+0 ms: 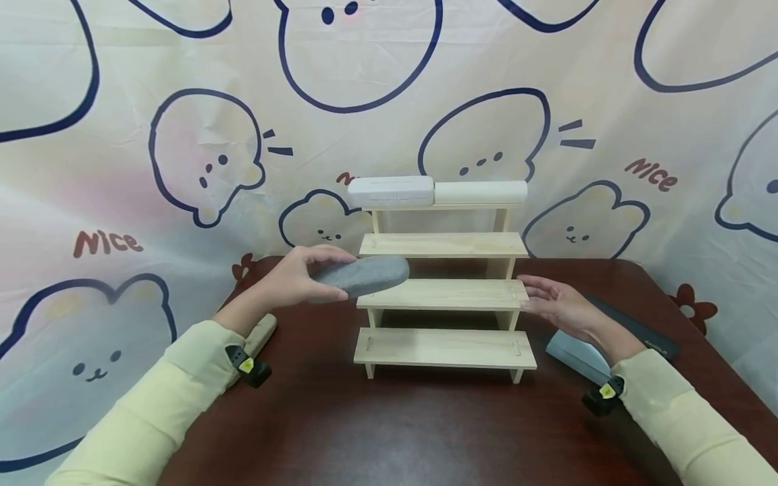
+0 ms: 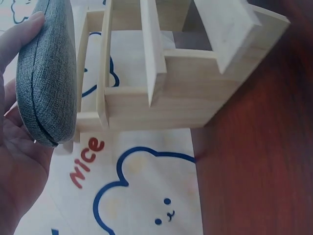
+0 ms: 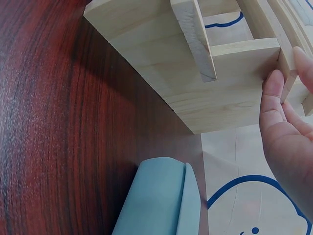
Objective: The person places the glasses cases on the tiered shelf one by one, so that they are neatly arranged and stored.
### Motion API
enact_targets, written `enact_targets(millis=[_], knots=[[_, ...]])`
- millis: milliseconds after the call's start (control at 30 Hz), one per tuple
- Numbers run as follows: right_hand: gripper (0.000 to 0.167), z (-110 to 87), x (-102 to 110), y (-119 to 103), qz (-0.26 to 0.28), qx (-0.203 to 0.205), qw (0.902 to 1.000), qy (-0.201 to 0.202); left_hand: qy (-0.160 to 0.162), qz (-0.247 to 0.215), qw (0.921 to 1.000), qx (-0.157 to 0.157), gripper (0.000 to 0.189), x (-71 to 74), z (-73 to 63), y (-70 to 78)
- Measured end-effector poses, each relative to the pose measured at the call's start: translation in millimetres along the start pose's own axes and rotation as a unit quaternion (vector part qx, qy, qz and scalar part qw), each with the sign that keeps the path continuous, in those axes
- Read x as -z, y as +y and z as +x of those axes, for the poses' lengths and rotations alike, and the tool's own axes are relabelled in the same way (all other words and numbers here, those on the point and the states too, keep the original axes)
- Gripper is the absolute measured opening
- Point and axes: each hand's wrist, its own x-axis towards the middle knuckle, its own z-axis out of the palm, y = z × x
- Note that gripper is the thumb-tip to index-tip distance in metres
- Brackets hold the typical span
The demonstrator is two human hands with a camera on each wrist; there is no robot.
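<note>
My left hand (image 1: 296, 277) grips one end of a grey fabric glasses case (image 1: 373, 273), thumb on the near side and fingers over the far side. Held level, the case overlaps the left part of the rack's middle tiers in the head view; its zip-like seam shows in the left wrist view. A stepped wooden display rack (image 1: 444, 294) stands on the table. At the right end of its second shelf from the bottom, my right hand (image 1: 560, 309) pinches the board's edge, with thumb and fingers on opposite faces in the right wrist view.
Two white glasses cases, one boxy (image 1: 392, 192) and one smooth (image 1: 480, 192), lie end to end on the top shelf. Right of the rack are a light blue case (image 1: 579, 356) and a dark flat case (image 1: 638, 329). A beige case (image 1: 261, 335) lies partly behind my left forearm.
</note>
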Motion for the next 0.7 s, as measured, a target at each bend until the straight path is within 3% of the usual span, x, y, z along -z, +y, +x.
enact_targets(millis=[433, 700], knots=[[0.079, 2.4, 1.6, 3.7, 0.004, -0.001, 1.0, 0.003, -0.001, 0.008, 0.9999, -0.008, 0.053, -9.2, 51.2, 19.2], [0.079, 2.4, 1.2, 2.6, 0.01, -0.001, 0.9999, 0.001, -0.017, 0.011, 0.9998, -0.008, 0.054, -24.3, 81.9, 35.1]])
